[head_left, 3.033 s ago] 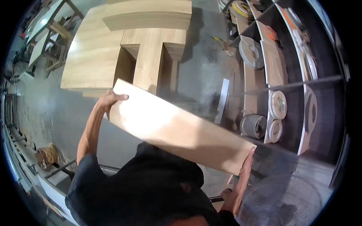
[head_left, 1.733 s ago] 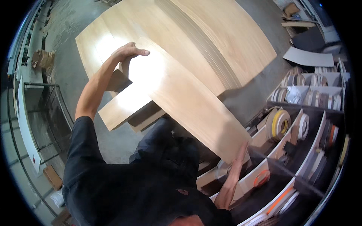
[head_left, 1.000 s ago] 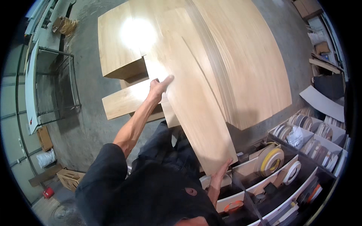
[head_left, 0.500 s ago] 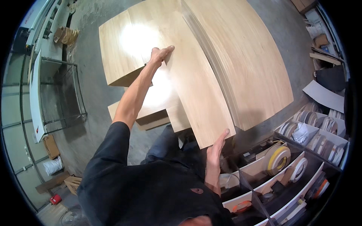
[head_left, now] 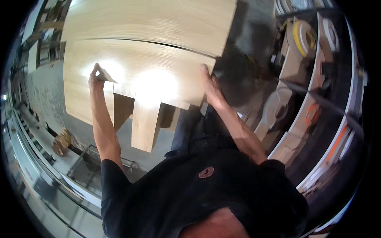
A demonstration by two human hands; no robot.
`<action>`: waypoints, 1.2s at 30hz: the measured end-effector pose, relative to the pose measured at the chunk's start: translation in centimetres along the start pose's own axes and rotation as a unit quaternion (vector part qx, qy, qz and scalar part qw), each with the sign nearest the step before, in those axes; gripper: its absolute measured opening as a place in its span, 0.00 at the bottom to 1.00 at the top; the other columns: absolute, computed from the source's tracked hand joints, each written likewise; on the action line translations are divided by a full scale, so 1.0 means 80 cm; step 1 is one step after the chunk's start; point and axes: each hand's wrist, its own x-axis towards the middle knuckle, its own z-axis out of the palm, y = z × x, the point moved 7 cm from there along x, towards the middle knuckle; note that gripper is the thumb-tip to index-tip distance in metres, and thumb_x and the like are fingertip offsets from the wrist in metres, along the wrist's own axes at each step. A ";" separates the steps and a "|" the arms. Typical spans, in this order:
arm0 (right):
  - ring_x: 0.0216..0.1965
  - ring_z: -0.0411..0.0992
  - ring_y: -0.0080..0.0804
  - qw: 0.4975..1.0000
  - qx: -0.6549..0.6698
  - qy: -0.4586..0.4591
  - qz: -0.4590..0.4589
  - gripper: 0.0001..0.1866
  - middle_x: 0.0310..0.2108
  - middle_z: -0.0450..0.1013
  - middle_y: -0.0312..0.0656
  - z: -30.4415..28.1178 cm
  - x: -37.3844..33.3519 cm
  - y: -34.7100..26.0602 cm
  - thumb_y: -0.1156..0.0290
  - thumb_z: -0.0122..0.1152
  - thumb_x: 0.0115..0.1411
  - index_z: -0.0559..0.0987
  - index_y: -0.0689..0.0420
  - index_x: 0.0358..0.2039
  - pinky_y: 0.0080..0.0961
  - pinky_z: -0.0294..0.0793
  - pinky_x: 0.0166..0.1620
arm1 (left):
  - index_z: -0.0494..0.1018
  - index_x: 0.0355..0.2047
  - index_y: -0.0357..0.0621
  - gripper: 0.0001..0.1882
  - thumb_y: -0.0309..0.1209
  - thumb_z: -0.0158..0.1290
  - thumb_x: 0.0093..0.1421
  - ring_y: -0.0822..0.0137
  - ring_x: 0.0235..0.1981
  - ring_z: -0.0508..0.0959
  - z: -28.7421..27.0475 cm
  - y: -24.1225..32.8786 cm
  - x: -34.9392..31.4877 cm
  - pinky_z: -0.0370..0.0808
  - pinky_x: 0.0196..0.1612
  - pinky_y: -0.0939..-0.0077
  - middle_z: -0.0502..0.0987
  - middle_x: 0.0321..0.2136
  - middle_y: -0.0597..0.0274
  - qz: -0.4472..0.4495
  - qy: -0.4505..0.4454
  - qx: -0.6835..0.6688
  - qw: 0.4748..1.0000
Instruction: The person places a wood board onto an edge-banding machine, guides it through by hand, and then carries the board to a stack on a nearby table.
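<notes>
A long pale wood-grain board (head_left: pixel 178 71) lies across in front of me, over other boards of the same colour. My right hand (head_left: pixel 210 85) holds its right end, thumb on top and the other fingers lower, partly hidden by the edge. Towards the board's left part, my left hand (head_left: pixel 96 76) has thumb and fingers pinched together at the near edge; glare beside it hides the exact contact. Below the near edge, a narrower wood piece (head_left: pixel 145 129) sticks out towards me.
A large wood-grain panel (head_left: pixel 158 22) spreads beyond the board, with a dark gap between them. On the right stands a divided rack (head_left: pixel 317 85) with rolls of edging tape, one a yellow roll (head_left: pixel 301 39). A metal frame (head_left: pixel 85 162) and crumpled brown paper (head_left: pixel 61 142) are at left.
My view has turned, so the board now runs left to right across it. Both hands stay at the board; the narrow gap beyond it looks smaller.
</notes>
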 end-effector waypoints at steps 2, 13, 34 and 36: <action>0.46 0.68 0.37 0.998 -0.024 -0.012 0.062 0.49 0.43 0.72 0.55 -0.008 -0.006 -0.004 0.29 0.47 0.53 0.72 0.72 0.46 0.34 0.67 0.48 | 0.72 0.40 0.40 0.11 0.30 0.57 0.59 0.64 0.35 0.75 0.007 -0.002 0.003 0.76 0.41 0.63 0.74 0.31 0.61 -0.010 0.022 0.045 0.999; 0.49 0.71 0.52 0.961 -0.222 0.014 -0.162 0.29 0.44 0.73 0.62 -0.092 -0.077 -0.109 0.54 0.55 0.60 0.72 0.70 0.49 0.37 0.69 0.52 | 0.73 0.35 0.39 0.12 0.36 0.56 0.59 0.63 0.35 0.76 0.012 -0.004 -0.015 0.75 0.44 0.64 0.75 0.30 0.58 -0.036 0.040 0.092 0.994; 0.36 0.74 0.44 0.988 -0.040 -0.100 -0.106 0.29 0.30 0.75 0.58 -0.003 -0.027 -0.029 0.47 0.51 0.60 0.76 0.69 0.33 0.37 0.69 0.40 | 0.73 0.37 0.38 0.11 0.34 0.54 0.60 0.62 0.41 0.75 0.016 -0.003 -0.027 0.74 0.47 0.63 0.75 0.38 0.56 -0.013 0.052 0.002 0.999; 0.33 0.73 0.44 0.989 -0.067 -0.099 -0.085 0.31 0.27 0.74 0.57 -0.006 -0.023 -0.016 0.46 0.51 0.59 0.76 0.70 0.31 0.37 0.69 0.39 | 0.73 0.36 0.38 0.10 0.32 0.54 0.60 0.63 0.39 0.76 0.030 -0.017 -0.029 0.76 0.45 0.66 0.76 0.35 0.59 -0.035 0.039 -0.032 0.998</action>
